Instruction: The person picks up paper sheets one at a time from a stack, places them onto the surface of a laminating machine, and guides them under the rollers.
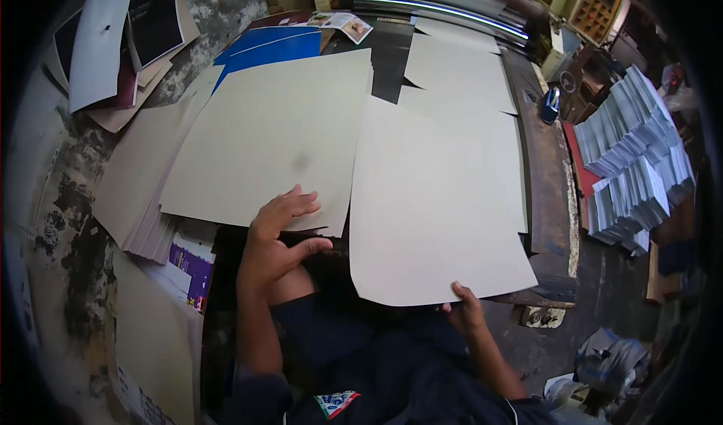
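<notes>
1. Nearest, the right hand (468, 308) pinches the near edge of a large, pale cream, roughly rectangular sheet (437, 207), thumb on top and fingers beneath.
2. The left hand (280, 233) is at the near edge of a broad stack of flat cream sheets (263, 139), thumb spread away from loosely bent fingers; I cannot tell whether the fingertips touch the stack.
3. The held sheet lies just right of that stack, its far part over other sheets.
4. Left of the stack leans a fanned pile of thin greyish-beige boards (139, 176).
5. To the right, past the worn, dark brown desk (547, 176), stand tight rows of white paper bundles (629, 124).
6. Beyond the held sheet, overlapping pale cream sheets (459, 67) run toward a long, shiny metal roller (444, 9).
7. Beyond the stack lies a flat, bright blue sheet (282, 47).
</notes>
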{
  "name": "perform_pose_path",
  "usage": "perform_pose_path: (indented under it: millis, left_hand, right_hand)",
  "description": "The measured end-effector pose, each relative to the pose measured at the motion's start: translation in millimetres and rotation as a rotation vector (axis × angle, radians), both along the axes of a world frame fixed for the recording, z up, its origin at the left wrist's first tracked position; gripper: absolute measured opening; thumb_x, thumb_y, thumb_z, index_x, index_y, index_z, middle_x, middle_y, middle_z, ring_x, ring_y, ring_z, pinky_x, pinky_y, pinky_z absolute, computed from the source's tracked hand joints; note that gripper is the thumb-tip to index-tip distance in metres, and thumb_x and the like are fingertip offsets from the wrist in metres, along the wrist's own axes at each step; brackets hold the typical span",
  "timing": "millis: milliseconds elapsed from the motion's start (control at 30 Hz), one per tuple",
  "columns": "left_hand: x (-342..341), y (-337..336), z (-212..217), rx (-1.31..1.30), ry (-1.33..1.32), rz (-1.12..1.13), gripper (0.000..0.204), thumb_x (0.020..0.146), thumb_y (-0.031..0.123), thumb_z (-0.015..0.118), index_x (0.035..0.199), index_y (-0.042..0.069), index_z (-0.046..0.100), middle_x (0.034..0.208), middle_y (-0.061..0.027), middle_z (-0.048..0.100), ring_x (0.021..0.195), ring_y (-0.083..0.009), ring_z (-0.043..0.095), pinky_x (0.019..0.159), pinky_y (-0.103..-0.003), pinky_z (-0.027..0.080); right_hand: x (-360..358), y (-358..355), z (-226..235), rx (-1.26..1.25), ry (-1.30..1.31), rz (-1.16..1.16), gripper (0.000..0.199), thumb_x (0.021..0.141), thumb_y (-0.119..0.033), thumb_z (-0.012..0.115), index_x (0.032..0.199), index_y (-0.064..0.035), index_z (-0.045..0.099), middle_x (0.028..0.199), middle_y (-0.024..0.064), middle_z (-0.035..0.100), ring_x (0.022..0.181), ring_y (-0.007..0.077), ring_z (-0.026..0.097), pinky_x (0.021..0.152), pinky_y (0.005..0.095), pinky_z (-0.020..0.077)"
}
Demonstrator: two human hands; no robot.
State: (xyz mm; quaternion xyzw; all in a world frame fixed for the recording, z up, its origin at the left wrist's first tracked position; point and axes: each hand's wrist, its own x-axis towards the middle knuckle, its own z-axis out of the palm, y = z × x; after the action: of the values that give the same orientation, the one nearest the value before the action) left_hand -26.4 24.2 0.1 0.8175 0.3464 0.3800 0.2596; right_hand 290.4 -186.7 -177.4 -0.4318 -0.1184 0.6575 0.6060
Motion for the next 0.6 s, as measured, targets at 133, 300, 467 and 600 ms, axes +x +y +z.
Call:
perform_pose_path:
  millis: [133, 300, 467, 600]
  left_hand:
    - [-10, 4, -12, 0.073, 0.094, 0.067, 0.04, 0.069, 0.027, 0.085, 0.102, 0.009, 0.07, 0.109, -0.0046, 0.072, 0.119, -0.0298, 0.06, 0.104, -0.048, 0.04]
    - [-6, 5, -12, 0.042, 0.078, 0.067, 0.033, 0.075, 0.028, 0.081, 0.1, 0.008, 0.071, 0.106, -0.005, 0.072, 0.117, -0.0297, 0.062, 0.104, -0.047, 0.04]
    - [-1, 3, -9, 0.054, 0.063, 0.1, 0.022, 0.082, 0.021, 0.075, 0.098, 0.007, 0.072, 0.102, -0.0074, 0.073, 0.11, -0.0275, 0.066, 0.101, -0.047, 0.042]
    - [7, -13, -5, 0.095, 0.033, 0.108, 0.017, 0.083, 0.016, 0.073, 0.096, 0.005, 0.073, 0.096, -0.0096, 0.074, 0.101, -0.0266, 0.069, 0.099, -0.046, 0.043]
  right_hand:
    - [-23, -16, 1, -0.102, -0.027, 0.049, 0.04, 0.095, -0.038, 0.054, 0.104, 0.0008, 0.057, 0.08, 0.0132, 0.065, 0.072, 0.0197, 0.058, 0.072, 0.0341, 0.047]
    - [-35, -40, -2, -0.213, -0.025, 0.102, 0.048, 0.098, -0.042, 0.049, 0.117, 0.002, 0.054, 0.094, 0.0178, 0.068, 0.079, 0.0201, 0.059, 0.077, 0.0341, 0.0476]
    - [-40, -49, 7, -0.213, -0.003, 0.123, 0.05, 0.099, -0.044, 0.047, 0.121, 0.0007, 0.053, 0.101, 0.0182, 0.068, 0.081, 0.0199, 0.06, 0.079, 0.0334, 0.048]
    - [-43, -49, 9, -0.218, 0.014, 0.132, 0.049, 0.101, -0.044, 0.044, 0.121, 0.0001, 0.053, 0.105, 0.0185, 0.068, 0.081, 0.019, 0.059, 0.08, 0.0335, 0.0484]
